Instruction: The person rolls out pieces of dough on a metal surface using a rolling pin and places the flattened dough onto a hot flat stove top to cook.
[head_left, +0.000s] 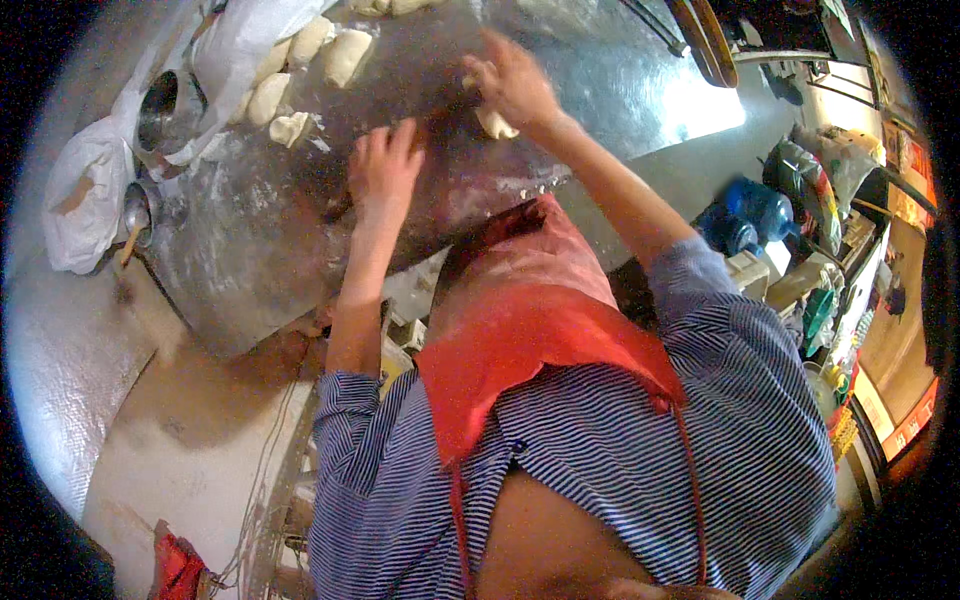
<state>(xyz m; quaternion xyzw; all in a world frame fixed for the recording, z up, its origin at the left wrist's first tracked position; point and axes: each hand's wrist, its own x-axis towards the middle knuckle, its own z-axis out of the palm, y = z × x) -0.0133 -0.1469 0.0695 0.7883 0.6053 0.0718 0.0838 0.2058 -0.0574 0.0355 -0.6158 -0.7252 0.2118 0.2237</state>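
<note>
My left hand (386, 161) is over the floured metal worktop (247, 255), fingers apart, with nothing seen in it. To its right, my right hand (514, 79) is blurred, above and against a small piece of dough (495, 124); a bit of dough also shows by its fingertips. Whether it grips the dough I cannot tell. Several dough pieces (349, 58) lie at the upper left, and a small folded one (289, 129) sits nearest my left hand. Loose flour and crumbs are scattered near the worktop's front edge.
At the left are a metal pot (171, 101), a small metal container (139, 214) with a wooden-handled tool, and a white plastic bag (86, 195). A long wooden object (705, 45) lies at the worktop's upper right. Blue water bottles (757, 210) and boxes stand at the right.
</note>
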